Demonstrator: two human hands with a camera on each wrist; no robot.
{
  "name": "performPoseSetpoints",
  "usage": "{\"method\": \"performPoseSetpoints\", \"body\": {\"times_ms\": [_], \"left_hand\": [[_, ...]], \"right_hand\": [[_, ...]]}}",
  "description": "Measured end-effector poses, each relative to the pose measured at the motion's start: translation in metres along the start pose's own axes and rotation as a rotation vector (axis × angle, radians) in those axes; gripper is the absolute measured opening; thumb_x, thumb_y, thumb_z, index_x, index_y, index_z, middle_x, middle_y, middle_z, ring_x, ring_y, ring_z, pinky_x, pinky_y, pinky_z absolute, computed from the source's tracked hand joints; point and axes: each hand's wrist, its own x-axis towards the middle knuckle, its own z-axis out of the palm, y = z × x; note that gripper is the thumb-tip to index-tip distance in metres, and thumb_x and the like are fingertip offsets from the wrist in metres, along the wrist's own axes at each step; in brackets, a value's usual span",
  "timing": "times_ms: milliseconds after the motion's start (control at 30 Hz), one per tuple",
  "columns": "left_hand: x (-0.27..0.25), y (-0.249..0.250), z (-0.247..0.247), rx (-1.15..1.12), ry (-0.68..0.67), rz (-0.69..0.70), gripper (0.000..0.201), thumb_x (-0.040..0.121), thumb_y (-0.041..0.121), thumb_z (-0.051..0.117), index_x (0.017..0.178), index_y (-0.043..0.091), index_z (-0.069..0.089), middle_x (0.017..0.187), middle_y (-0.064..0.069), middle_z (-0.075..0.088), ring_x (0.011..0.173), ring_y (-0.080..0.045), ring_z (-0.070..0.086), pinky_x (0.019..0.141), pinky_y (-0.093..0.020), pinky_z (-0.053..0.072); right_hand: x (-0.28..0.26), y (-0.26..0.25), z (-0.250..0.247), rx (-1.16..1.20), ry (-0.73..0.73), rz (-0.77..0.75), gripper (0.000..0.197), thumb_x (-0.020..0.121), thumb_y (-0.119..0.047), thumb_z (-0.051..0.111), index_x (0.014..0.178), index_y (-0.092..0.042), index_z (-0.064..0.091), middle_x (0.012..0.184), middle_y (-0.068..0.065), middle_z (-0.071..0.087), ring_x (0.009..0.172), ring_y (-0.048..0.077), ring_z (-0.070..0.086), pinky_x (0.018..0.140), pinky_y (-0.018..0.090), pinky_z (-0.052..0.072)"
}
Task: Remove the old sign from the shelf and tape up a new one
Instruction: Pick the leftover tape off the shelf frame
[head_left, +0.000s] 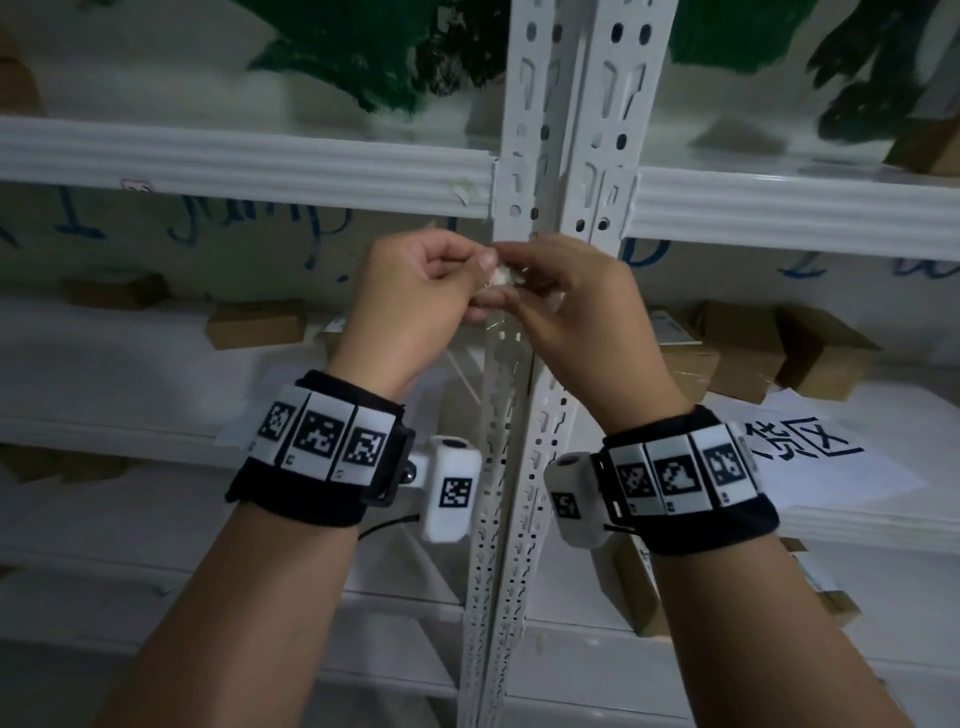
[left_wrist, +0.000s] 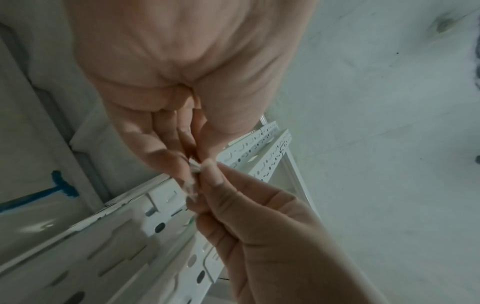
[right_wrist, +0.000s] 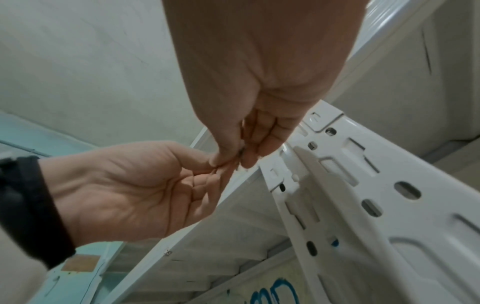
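Both hands meet in front of the white shelf upright, just below the shelf beam. My left hand and right hand pinch a small crumpled whitish scrap of tape between fingertips and thumbs. A clear strip hangs below it. In the left wrist view the scrap sits between the left fingertips and the right thumb. In the right wrist view the fingers hide it where the right hand meets the left hand. A white sign with black characters lies flat on the right-hand shelf.
Bits of old tape stick to the beam's front edge. Several brown cardboard boxes stand on the shelves on both sides. Green and dark bundles sit on the shelf above. Blue writing marks the back panel.
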Motion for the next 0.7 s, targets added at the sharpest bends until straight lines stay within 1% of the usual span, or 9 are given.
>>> {"method": "performPoseSetpoints", "body": {"times_ms": [133,233,300,367,433,500,567,633,700], "left_hand": [[-0.006,0.01,0.003,-0.032,0.065,0.065,0.008,0.096,0.019,0.082,0.093,0.013,0.079,0.082,-0.004,0.083,0.075,-0.016,0.082,0.071,-0.027,0.067],[-0.003,0.013,0.003,0.183,0.127,0.171,0.019,0.093,0.039,0.083,0.083,0.023,0.082,0.073,0.005,0.08,0.063,-0.011,0.077,0.071,-0.033,0.067],[0.001,0.012,-0.003,0.281,0.161,0.21,0.024,0.091,0.048,0.082,0.081,0.026,0.083,0.066,0.009,0.075,0.062,-0.009,0.072,0.073,-0.038,0.066],[0.006,0.01,-0.009,0.315,0.174,0.223,0.026,0.094,0.048,0.079,0.083,0.025,0.083,0.066,0.015,0.072,0.064,-0.005,0.07,0.075,-0.035,0.064],[0.01,0.01,-0.011,0.343,0.185,0.238,0.024,0.098,0.045,0.075,0.086,0.026,0.082,0.07,0.018,0.071,0.069,-0.002,0.069,0.076,-0.03,0.061],[0.016,0.01,-0.01,0.354,0.201,0.26,0.018,0.099,0.04,0.074,0.088,0.028,0.081,0.077,0.019,0.073,0.075,-0.001,0.07,0.08,-0.03,0.061],[0.025,0.006,-0.008,0.346,0.227,0.282,0.011,0.099,0.035,0.074,0.092,0.028,0.08,0.084,0.017,0.075,0.081,-0.004,0.072,0.083,-0.032,0.064],[0.036,0.002,-0.006,0.362,0.259,0.303,0.011,0.097,0.031,0.073,0.101,0.022,0.079,0.096,0.009,0.077,0.087,-0.008,0.073,0.087,-0.036,0.065],[0.046,-0.004,-0.005,0.417,0.296,0.345,0.018,0.096,0.027,0.073,0.111,0.017,0.077,0.107,0.002,0.075,0.093,-0.012,0.072,0.09,-0.038,0.063]], "right_hand": [[-0.004,-0.003,0.0,0.008,0.046,0.03,0.013,0.103,-0.009,0.068,0.104,-0.009,0.081,0.086,0.002,0.076,0.079,0.015,0.067,0.072,0.03,0.054],[-0.007,-0.008,0.001,-0.003,0.039,0.074,0.02,0.107,-0.013,0.06,0.092,-0.007,0.073,0.081,0.005,0.069,0.075,0.023,0.063,0.067,0.039,0.052],[-0.009,-0.009,-0.001,-0.007,0.025,0.12,0.026,0.111,-0.018,0.059,0.091,-0.006,0.07,0.081,0.007,0.067,0.075,0.024,0.062,0.068,0.041,0.052],[-0.011,-0.007,-0.003,0.02,0.025,0.171,0.034,0.113,-0.023,0.056,0.085,-0.006,0.067,0.077,0.007,0.064,0.072,0.023,0.06,0.066,0.041,0.051],[-0.014,-0.005,-0.005,0.058,-0.008,0.203,0.036,0.112,-0.022,0.057,0.079,-0.011,0.066,0.075,0.001,0.064,0.07,0.014,0.061,0.065,0.035,0.05],[-0.017,-0.005,-0.003,0.075,-0.095,0.202,0.02,0.106,-0.016,0.066,0.09,-0.017,0.079,0.082,-0.009,0.07,0.074,-0.001,0.064,0.071,0.016,0.051],[-0.02,-0.005,0.001,0.076,-0.184,0.2,0.015,0.1,-0.012,0.074,0.111,-0.016,0.084,0.088,-0.013,0.075,0.077,-0.008,0.068,0.079,0.007,0.054],[-0.022,-0.004,0.005,0.06,-0.246,0.203,0.021,0.099,-0.016,0.078,0.12,-0.017,0.081,0.088,-0.012,0.078,0.075,-0.007,0.071,0.081,0.011,0.059],[-0.022,-0.005,0.005,0.033,-0.265,0.208,0.019,0.101,-0.022,0.078,0.119,-0.018,0.08,0.082,-0.008,0.081,0.073,0.0,0.074,0.082,0.026,0.065]]}}
